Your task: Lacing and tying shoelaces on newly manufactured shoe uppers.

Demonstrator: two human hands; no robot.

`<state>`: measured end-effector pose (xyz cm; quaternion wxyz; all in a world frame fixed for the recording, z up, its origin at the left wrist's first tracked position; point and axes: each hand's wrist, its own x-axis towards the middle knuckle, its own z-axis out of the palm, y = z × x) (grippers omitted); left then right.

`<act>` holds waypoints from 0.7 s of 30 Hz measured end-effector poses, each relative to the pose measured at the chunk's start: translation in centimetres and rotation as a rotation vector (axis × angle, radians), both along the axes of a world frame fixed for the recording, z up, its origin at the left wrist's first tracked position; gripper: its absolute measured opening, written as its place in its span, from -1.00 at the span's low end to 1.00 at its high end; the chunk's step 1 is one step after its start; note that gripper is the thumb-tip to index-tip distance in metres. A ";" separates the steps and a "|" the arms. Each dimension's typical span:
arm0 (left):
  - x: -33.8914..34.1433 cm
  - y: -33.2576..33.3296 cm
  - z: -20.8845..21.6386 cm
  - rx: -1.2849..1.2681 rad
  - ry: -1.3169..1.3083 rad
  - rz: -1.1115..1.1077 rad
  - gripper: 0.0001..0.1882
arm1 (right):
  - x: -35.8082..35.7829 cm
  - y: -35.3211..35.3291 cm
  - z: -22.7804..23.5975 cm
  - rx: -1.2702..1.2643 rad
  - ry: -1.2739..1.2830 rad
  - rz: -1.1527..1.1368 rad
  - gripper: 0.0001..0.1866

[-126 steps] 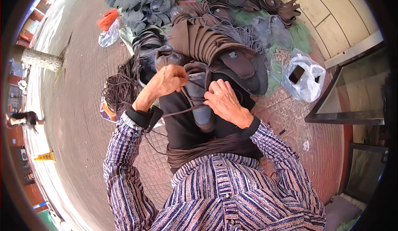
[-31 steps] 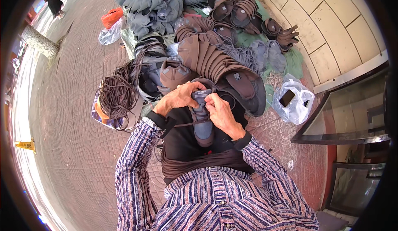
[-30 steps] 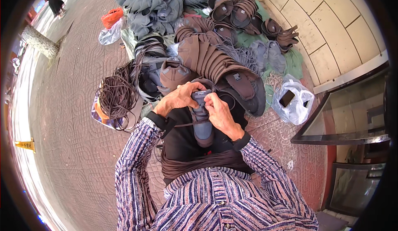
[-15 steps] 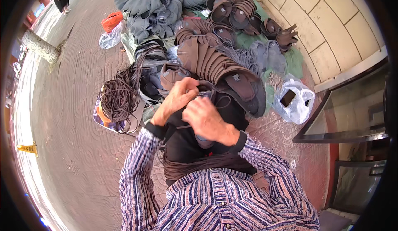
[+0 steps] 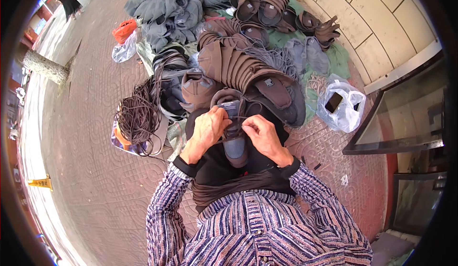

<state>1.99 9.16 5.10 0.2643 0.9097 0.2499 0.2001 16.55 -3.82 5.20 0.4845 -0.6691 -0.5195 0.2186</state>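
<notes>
On my lap lies a brown shoe upper with a grey-blue toe and a dark tongue, its toe pointing toward me. My left hand is closed at the upper's left lacing edge, pinching a thin dark shoelace. From the other side my right hand pinches the shoelace between thumb and fingertips, and a stretch of it runs across the tongue between both hands. A bundle of brown laces lies across my waist.
Beyond my knees are nested brown shoe uppers and a heap of grey ones. A tangle of dark laces sits at left. At right, a phone rests on a white plastic bag, near a glass door.
My right hand has moved right and away from my left, uncovering the upper's tongue and toe. The left hand has shifted slightly nearer to me. The shoelace now spans between them.
</notes>
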 end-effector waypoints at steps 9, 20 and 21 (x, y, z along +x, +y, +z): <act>-21.9 10.0 4.0 0.278 0.518 0.645 -0.90 | 5.0 -3.3 -0.7 -0.031 0.148 -0.237 -0.96; -2.1 -0.3 -0.7 0.331 0.047 0.178 -0.82 | 4.2 0.4 -1.3 -0.009 -0.118 -0.010 -0.88; -2.3 -0.1 -1.3 0.315 0.159 0.190 -0.77 | 4.5 0.1 -0.6 -0.050 -0.055 -0.032 -0.86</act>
